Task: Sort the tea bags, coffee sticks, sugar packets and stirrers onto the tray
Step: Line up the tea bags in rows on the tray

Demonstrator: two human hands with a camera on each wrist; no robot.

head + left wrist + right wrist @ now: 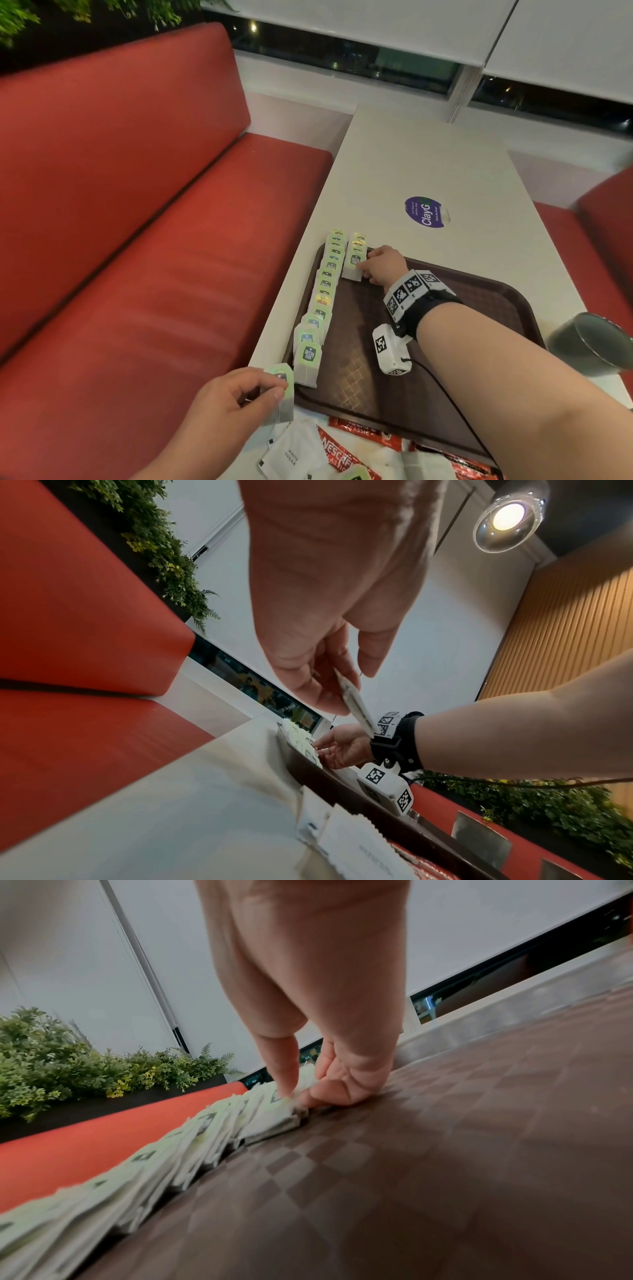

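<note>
A dark brown tray [479,308] lies on the white table. A long overlapping row of green-labelled tea bags [322,298] runs along its left edge, with a short second row [356,257] at the far corner. My right hand [376,265] reaches there and pinches the nearest tea bag of that short row [274,1115] between thumb and fingers. My left hand [239,394] hovers at the tray's near left corner and pinches another tea bag [279,394] [356,704]. White sugar packets [294,452] and red coffee sticks [342,452] lie in front of the tray.
A red bench [154,240] runs along the table's left side. A dark cup [589,342] stands right of the tray. A purple round sticker [424,211] marks the table beyond it. A camera cable [455,404] crosses the tray.
</note>
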